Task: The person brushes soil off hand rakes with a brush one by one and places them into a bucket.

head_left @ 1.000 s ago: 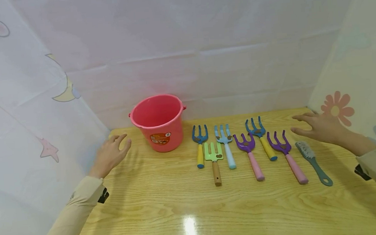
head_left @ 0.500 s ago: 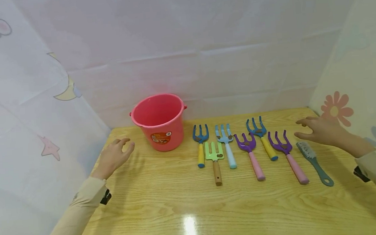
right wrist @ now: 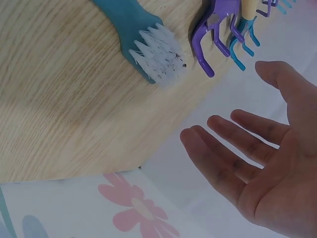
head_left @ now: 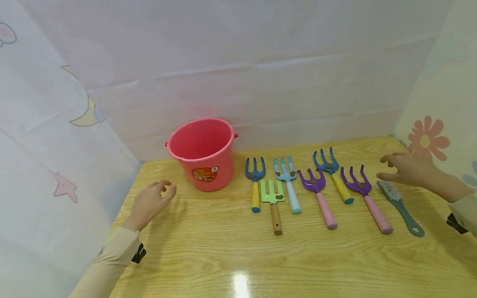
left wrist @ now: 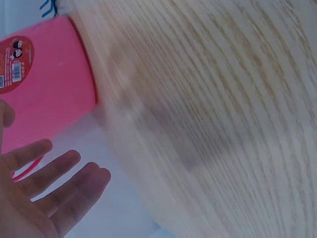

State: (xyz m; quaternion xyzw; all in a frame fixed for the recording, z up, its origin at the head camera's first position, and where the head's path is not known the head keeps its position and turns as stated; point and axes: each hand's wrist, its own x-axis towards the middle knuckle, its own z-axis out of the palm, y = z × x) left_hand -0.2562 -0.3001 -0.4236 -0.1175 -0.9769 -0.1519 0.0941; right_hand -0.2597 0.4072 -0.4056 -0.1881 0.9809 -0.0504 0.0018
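My left hand (head_left: 151, 204) hovers over the table's left side with relaxed fingers, holding nothing. Nearest to it is a pink bucket (head_left: 219, 169) with a red label, its mouth facing up. At the right, my right hand (head_left: 408, 171) hangs with loose fingers above a grey-green brush (head_left: 401, 209) with white bristles that carry dark specks. Left of the brush lies a purple hand fork with a pink handle (head_left: 377, 213). In the right wrist view, the brush (right wrist: 133, 29) and purple tines (right wrist: 200, 47) lie beyond the spread fingertips.
More soiled hand forks lie between bucket and brush: a blue one with a yellow handle (head_left: 255, 196), a green one (head_left: 275, 215), a light-blue one (head_left: 292, 196), another purple one (head_left: 325, 210) and another blue one (head_left: 342, 188). Patterned cloth (head_left: 301, 89) walls the wooden table (head_left: 197, 267).
My left hand has moved slightly right and down, closer to the bucket's front, its fingers a little more bent. My right hand has shifted slightly right. The bucket and tools have stayed in place.
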